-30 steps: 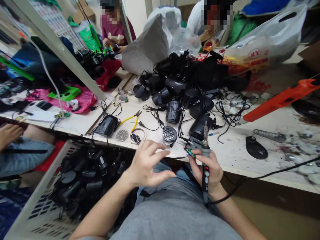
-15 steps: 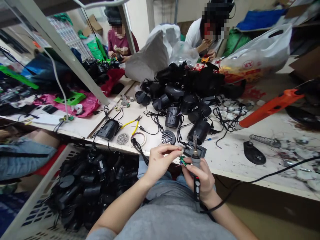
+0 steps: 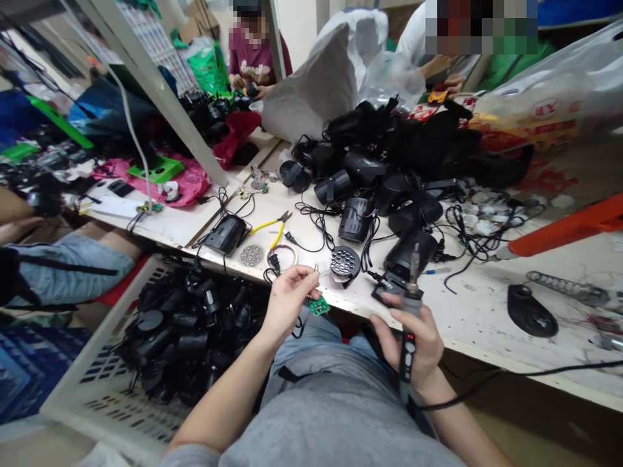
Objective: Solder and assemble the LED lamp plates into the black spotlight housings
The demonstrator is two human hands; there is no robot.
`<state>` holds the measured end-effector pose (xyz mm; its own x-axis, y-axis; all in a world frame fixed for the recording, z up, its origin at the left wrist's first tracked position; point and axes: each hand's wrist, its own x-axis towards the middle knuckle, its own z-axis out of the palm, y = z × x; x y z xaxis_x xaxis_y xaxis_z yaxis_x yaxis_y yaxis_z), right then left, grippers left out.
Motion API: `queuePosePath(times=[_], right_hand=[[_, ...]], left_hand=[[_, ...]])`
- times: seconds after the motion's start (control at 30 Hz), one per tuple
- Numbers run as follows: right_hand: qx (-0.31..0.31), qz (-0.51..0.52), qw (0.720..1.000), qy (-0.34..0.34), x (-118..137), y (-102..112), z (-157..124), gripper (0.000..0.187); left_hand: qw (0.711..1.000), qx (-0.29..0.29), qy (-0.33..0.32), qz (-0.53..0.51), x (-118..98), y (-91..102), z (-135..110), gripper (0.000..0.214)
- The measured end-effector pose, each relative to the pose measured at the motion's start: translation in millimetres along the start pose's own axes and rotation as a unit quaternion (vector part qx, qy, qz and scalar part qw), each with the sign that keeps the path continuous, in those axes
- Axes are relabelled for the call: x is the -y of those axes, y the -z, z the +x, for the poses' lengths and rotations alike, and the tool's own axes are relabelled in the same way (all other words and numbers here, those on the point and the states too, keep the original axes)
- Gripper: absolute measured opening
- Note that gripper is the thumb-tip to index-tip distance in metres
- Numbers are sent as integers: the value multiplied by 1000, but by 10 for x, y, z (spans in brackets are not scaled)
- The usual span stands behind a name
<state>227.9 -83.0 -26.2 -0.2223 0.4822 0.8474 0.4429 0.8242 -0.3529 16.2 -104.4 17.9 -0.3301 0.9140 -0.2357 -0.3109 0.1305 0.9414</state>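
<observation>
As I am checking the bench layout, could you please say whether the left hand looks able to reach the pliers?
Probably, yes: the pliers lie near the left hand, mostly uncovered on the bench, though that hand seems occupied with the board.

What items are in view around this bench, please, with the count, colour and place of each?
Workbench: at least one, white, across the middle
Circuit board: one, green, lower centre
Soldering iron: one, grey and black, right of centre
Pliers: one, yellow-handled, centre-left bench
Ring: one, cream, beside the pliers
Speckled disc: one, silvery, near the bench edge
Honeycomb-faced disc: one, black and silvery, front bench
Cylindrical housings: many, black, mid-bench
Paddle-shaped part: one, black, right bench
Tool handle: one, orange, right edge
Printed bag: one, whitish, upper right
Crate: one, white, below left, holding black parts
Co-workers: at least three, one in maroon, two opposite, one left
Left hand: one, bare, holding the circuit board
Right hand: one, bare, around the soldering iron
</observation>
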Motion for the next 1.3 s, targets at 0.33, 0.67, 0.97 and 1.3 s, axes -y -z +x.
queuePosePath(times=[0.33, 0.67, 0.97, 1.3], right_hand=[[26, -42, 998, -38, -14, -382, 17, 56], [43, -95, 989, -102, -177, -566, 43, 40], [63, -73, 988, -120, -251, -357, 170, 36], [-11, -200, 948, -246, -241, 976, -147, 25]], left_hand=[[999, 9, -12, 32, 355, 169, 411, 40], [995, 98, -1, 24, 432, 107, 532, 44], [998, 33, -3, 44, 464, 5, 352, 42], [997, 20, 58, 40, 493, 44, 181, 45]])
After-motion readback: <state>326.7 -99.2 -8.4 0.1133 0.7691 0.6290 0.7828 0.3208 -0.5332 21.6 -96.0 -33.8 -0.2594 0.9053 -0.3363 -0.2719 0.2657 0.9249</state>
